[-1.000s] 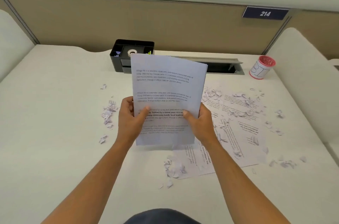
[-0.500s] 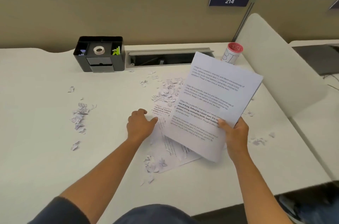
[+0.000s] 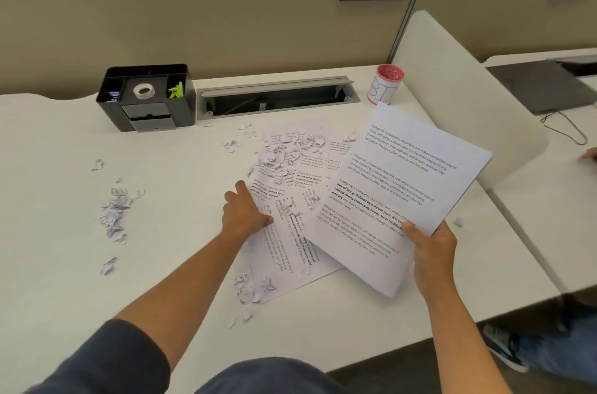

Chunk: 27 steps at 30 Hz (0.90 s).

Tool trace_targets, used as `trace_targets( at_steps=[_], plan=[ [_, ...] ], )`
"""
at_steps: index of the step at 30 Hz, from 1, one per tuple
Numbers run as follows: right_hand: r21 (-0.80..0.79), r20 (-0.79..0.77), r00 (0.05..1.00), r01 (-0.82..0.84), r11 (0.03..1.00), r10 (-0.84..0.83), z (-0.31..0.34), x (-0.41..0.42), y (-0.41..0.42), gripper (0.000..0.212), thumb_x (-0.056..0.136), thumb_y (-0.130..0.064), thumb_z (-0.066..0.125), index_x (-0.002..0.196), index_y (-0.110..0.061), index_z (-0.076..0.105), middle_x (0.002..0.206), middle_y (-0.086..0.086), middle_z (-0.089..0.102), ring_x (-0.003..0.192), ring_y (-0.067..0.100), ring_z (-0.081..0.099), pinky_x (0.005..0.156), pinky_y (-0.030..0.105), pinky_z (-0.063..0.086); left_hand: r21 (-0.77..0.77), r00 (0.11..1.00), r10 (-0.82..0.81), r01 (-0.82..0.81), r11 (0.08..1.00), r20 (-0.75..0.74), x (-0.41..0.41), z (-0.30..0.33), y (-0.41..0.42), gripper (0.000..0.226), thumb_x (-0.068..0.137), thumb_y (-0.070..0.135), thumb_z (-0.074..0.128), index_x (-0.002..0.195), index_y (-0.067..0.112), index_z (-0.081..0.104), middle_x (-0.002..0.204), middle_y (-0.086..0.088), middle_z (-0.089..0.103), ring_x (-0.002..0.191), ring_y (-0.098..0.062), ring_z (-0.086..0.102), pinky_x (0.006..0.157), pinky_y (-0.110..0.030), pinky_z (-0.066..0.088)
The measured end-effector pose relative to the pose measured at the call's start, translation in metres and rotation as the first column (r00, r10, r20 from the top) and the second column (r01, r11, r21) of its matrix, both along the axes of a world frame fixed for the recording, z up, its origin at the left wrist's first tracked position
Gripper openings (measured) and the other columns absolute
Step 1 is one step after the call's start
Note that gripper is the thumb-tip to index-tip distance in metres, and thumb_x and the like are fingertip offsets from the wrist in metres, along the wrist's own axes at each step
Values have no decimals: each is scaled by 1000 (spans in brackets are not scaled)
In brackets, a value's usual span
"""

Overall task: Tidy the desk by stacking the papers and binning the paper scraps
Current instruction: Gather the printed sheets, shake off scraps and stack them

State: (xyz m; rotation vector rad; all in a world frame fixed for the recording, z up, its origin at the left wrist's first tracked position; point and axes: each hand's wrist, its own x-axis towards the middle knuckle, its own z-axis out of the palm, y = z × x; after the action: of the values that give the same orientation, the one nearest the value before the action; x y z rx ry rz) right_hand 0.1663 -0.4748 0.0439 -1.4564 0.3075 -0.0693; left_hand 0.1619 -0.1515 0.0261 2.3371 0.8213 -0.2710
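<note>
Right hand (image 3: 434, 251): the thumb is lying on top of a white printed sheaf of papers (image 3: 397, 196) and the fingers are curling beneath it, clamping its near corner; the sheaf is being held tilted just above the desk.
Left hand (image 3: 244, 216): the fingers are pressing down, loosely bent, on the left edge of the loose white printed sheets (image 3: 290, 232) lying fanned on the desk; whether they are pinching an edge cannot be told.
Torn white paper scraps (image 3: 284, 154): these are lying heaped on the far part of the loose sheets, with more at the sheets' near corner.
Second scatter of scraps (image 3: 114, 211): lying well apart, to the left on the white desk top (image 3: 64, 264).
Red-rimmed white cup lettered as a bin (image 3: 386, 85): standing at the back, beside the divider, with scraps showing inside.
Progress: judged early; some papers are gathered, several sheets are waiting to be stacked, and most scraps are not yet binned.
</note>
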Motion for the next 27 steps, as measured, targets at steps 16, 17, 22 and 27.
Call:
trace_targets(
  at_steps=[16, 17, 22, 27],
  plan=[
    [3, -3, 1000, -1, 1000, 1, 0, 7, -4, 34, 87, 7, 63, 117, -9, 65, 107, -1, 73, 100, 16, 70, 78, 23, 54, -116, 983, -72, 92, 989, 170, 7, 43, 7, 30, 77, 23, 79, 99, 20, 59, 99, -1, 65, 84, -24, 65, 69, -40, 60],
    [2, -3, 1000, -3, 1000, 3, 1, 8, -3, 34, 87, 7, 63, 116, -9, 65, 107, 0, 73, 100, 17, 70, 79, 24, 54, -96, 979, -87, 106, 990, 182, 7, 47, 6, 28, 78, 23, 77, 99, 19, 60, 100, -1, 66, 84, -24, 66, 70, -40, 60],
    [-17, 3, 1000, -9, 1000, 9, 6, 11, 3, 32, 86, 7, 63, 112, -12, 66, 105, -1, 73, 96, 15, 71, 75, 22, 54, -39, 968, -126, 138, 990, 218, 8, 69, 5, 26, 84, 24, 71, 107, 17, 60, 105, -2, 65, 88, -24, 64, 73, -37, 56],
    [-27, 17, 999, -29, 999, 29, 11, 18, 10, 33, 86, 8, 63, 112, -12, 66, 103, -3, 73, 92, 12, 71, 71, 18, 55, -12, 957, -156, 164, 986, 244, 7, 98, 12, 22, 89, 29, 67, 107, 22, 57, 103, 0, 63, 86, -22, 65, 68, -35, 56]
  ],
)
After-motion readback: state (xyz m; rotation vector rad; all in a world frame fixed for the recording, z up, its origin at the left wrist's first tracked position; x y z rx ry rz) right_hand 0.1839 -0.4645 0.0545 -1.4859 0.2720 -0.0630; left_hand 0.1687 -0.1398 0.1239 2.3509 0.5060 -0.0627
